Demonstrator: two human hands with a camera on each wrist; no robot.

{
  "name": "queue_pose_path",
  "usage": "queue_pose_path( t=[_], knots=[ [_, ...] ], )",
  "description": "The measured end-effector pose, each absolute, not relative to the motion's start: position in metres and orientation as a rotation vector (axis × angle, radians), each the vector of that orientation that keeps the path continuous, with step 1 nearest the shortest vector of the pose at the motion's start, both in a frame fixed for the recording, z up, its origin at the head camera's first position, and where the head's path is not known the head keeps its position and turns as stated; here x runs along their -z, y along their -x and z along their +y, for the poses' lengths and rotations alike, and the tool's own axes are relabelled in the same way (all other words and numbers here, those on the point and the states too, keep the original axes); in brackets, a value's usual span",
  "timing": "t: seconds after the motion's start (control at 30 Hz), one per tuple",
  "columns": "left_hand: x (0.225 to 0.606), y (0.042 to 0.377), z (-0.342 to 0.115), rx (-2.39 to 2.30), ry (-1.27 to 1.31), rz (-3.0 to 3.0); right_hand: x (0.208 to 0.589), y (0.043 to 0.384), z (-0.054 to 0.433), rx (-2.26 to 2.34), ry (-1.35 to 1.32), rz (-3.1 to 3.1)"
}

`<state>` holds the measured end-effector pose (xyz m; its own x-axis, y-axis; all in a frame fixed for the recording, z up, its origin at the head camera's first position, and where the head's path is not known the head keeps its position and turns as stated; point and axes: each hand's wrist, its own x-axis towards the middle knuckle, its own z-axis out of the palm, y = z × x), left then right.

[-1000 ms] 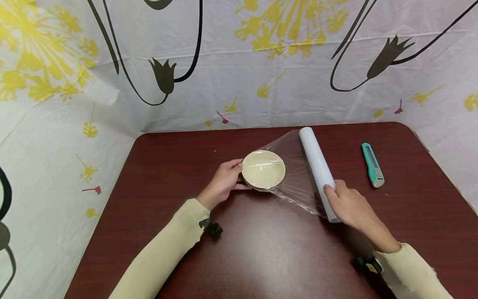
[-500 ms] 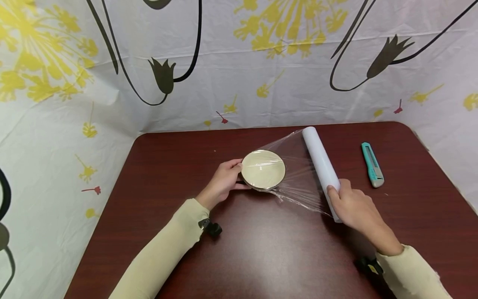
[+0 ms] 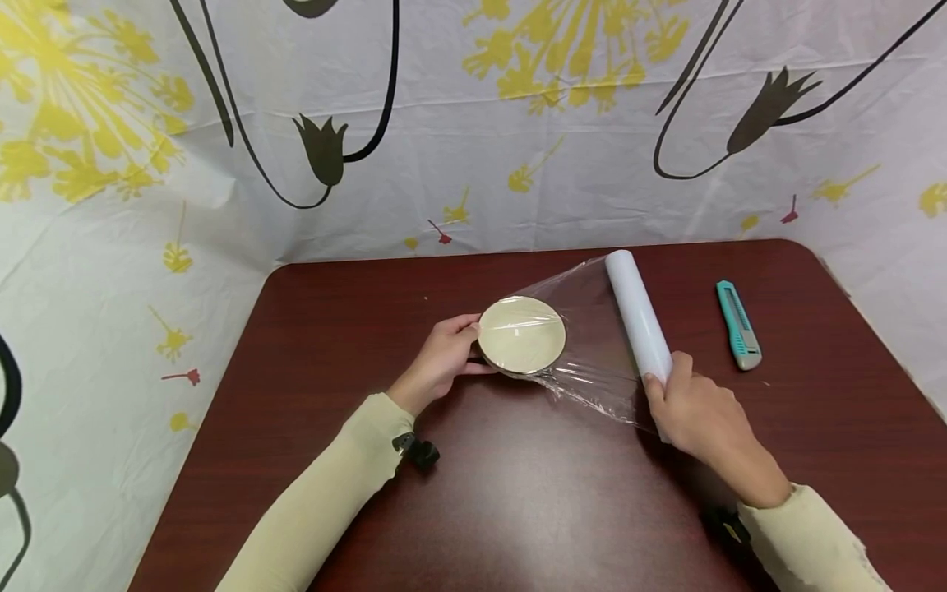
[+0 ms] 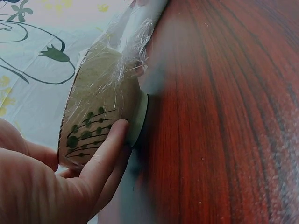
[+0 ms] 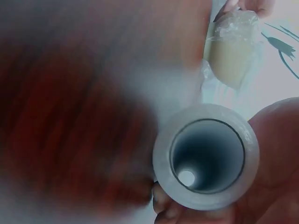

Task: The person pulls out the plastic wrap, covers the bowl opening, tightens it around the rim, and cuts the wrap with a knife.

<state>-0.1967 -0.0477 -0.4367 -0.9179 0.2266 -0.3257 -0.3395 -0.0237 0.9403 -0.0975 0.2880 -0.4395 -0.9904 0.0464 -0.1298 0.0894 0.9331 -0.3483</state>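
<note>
A cream bowl [image 3: 521,335] with green dotted sprigs on its side stands on the table, plastic wrap stretched over its top. My left hand [image 3: 442,355] grips its left side, with the thumb at the rim and fingers [image 4: 105,158] along the outer wall. Clear wrap [image 3: 595,345] runs from the bowl to a white roll [image 3: 638,308] on the right. My right hand [image 3: 699,411] holds the near end of that roll. In the right wrist view the hollow core of the roll [image 5: 205,112] faces the camera, the fingers curled beneath it.
A teal box cutter [image 3: 738,325] lies on the dark red wooden table [image 3: 503,510], to the right of the roll. White cloth [image 3: 414,181] printed with flowers hangs behind the table and at both sides.
My right hand has turned the roll slightly and moved its far end a little to the right, drawing the wrap out from the bowl. The left hand and bowl have stayed in place.
</note>
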Motion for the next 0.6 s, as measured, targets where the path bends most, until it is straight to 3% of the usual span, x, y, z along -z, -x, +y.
queue_pose_path(
  t=[0.6],
  knots=[
    [0.438, 0.196, -0.049, -1.995, 0.097, 1.849, 0.433, 0.105, 0.305, 0.609, 0.021, 2.883]
  ],
)
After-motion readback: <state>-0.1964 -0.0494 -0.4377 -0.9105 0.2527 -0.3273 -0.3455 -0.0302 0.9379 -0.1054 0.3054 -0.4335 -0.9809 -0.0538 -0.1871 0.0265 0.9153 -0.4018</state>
